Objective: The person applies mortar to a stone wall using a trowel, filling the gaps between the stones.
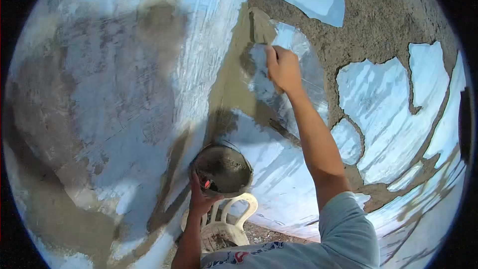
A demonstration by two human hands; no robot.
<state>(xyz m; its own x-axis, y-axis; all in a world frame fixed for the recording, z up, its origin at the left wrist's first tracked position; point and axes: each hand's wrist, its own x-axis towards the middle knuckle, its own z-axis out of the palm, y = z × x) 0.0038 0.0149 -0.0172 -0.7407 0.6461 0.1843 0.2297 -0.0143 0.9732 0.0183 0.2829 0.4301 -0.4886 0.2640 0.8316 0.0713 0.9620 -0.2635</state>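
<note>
My right hand is closed around the handle of a mortar-smeared trowel. Its flat head lies against the wall, on a band of wet grey mortar that runs down the corner. Lower down, my left hand grips the near left side of a round dark bucket. Grey mix coats the inside of this bucket, and a small red spot shows near the thumb.
Blue-painted wall with grey patches rises on the left. On the right, rough bare cement surrounds jagged pieces of blue paint. A white plastic chair stands below the bucket on gravelly ground.
</note>
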